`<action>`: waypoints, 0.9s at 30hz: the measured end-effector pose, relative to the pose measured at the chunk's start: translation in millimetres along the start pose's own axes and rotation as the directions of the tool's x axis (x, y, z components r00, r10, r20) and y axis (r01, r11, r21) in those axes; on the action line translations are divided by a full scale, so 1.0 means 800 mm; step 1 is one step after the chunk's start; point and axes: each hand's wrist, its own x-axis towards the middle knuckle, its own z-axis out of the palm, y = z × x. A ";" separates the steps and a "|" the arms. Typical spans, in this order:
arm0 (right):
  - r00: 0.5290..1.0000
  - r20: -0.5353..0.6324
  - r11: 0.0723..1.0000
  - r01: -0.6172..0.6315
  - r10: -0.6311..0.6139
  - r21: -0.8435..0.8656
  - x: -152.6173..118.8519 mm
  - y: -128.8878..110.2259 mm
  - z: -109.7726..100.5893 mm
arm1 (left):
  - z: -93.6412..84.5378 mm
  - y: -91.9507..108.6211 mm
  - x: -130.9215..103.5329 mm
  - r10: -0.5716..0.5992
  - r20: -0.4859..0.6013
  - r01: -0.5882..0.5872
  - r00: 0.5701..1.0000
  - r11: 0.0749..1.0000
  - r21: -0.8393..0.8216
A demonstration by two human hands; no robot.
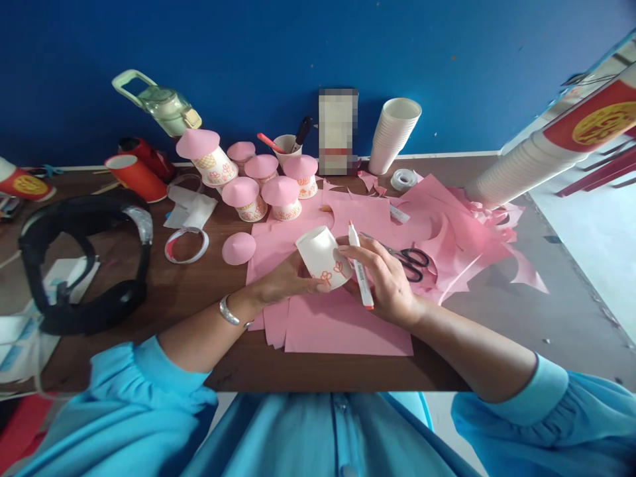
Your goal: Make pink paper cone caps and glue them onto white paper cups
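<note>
A white paper cup [319,252] is tilted above the pink paper, with orange-red flowers drawn around its lower part. My left hand [291,278] grips it from the left and below, the thumb near the drawn flowers. Between the fingers of my right hand [385,275] is a white marker [361,268] with an orange-red tip pointing up and away. Fingers of that hand also rest against the cup's right side. Beneath both hands lie stacked pink paper sheets [348,328]. Black-handled scissors [415,264] sit just right of my right hand.
Several decorated cups with pink cone tops [285,192] stand behind the left hand; a loose pink cone [239,248] lies nearer. White cups [395,136] are stacked by the blue wall. Pink scraps [462,232] spread rightward. A black headband-like device [84,265] occupies the left.
</note>
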 end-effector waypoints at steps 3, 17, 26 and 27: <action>1.000 0.000 1.000 -0.018 0.018 0.007 0.000 0.000 0.000 | 0.000 0.002 0.001 0.041 -0.064 -0.041 0.997 0.999 0.001; 0.983 -0.069 0.984 -0.173 0.169 -0.049 0.000 0.020 0.001 | -0.004 0.008 0.005 0.369 -0.340 -0.121 0.865 0.811 0.572; 0.969 -0.063 0.971 -0.236 0.237 0.034 0.002 0.027 0.001 | -0.012 0.002 -0.003 0.171 -0.208 -0.139 0.963 0.977 0.159; 0.970 -0.058 0.971 -0.235 0.237 0.038 0.001 0.027 0.001 | -0.014 0.001 -0.003 0.168 -0.196 -0.142 0.966 0.980 0.138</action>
